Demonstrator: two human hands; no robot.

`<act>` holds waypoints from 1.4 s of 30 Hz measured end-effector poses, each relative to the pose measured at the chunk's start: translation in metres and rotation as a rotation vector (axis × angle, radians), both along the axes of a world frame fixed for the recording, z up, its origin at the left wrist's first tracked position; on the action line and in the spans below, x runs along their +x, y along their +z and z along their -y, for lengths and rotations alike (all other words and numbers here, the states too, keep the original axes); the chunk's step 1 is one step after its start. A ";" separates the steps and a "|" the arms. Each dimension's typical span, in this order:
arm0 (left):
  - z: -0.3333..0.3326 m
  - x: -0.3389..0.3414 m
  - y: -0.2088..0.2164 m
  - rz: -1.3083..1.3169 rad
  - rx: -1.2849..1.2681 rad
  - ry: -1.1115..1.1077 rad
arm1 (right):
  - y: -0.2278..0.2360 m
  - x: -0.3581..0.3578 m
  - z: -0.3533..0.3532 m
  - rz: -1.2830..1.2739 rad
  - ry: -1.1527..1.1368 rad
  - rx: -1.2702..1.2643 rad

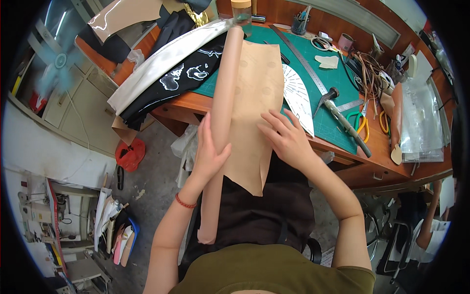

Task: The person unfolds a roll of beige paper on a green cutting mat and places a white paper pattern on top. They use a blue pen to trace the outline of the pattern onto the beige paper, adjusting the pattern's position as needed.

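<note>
A long, pinkish-tan roll of leather-like sheet (226,93) slants from the green mat down over my lap. Its loose flap (258,93) is spread to the right, light brown with faint round marks and an uneven lower end. My left hand (210,153) is wrapped round the roll's middle, thumb across the front and fingers along its left side. Over the flap's right edge lies my right hand (285,136), fingers apart and fingertips on the sheet. Its thumb is hidden.
On the green cutting mat (328,130) are a steel ruler (301,61), a white fan-shaped template (296,93), a hammer (345,120) and scissors (362,125). White (161,61) and glossy black (188,78) sheets hang over the left edge. A bottle (242,17) stands behind the roll.
</note>
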State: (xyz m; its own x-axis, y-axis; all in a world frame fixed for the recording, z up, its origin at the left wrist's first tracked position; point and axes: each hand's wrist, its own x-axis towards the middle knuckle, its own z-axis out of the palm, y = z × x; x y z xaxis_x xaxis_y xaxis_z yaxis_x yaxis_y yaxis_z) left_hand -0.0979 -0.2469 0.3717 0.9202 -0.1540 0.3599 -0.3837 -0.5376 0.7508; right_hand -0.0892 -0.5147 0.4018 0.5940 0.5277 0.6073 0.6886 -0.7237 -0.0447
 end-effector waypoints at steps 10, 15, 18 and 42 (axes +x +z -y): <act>0.025 0.029 -0.005 0.251 0.431 0.090 | 0.009 0.020 0.031 -0.378 0.254 -0.077; 0.024 0.029 -0.005 0.282 0.531 0.171 | 0.012 0.024 0.061 -0.530 0.292 -0.040; 0.023 0.028 -0.006 0.286 0.520 0.181 | 0.015 0.014 0.040 -0.212 0.234 -0.104; -0.051 0.013 -0.001 0.168 0.025 0.200 | -0.005 -0.017 0.006 -0.092 0.326 0.313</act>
State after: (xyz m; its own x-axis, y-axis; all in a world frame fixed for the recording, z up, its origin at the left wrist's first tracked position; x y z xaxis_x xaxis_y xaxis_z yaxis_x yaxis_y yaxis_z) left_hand -0.0850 -0.1955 0.3708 0.8608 0.0146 0.5088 -0.3859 -0.6330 0.6711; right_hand -0.1064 -0.5209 0.3964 0.4866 0.4957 0.7194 0.8609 -0.4122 -0.2983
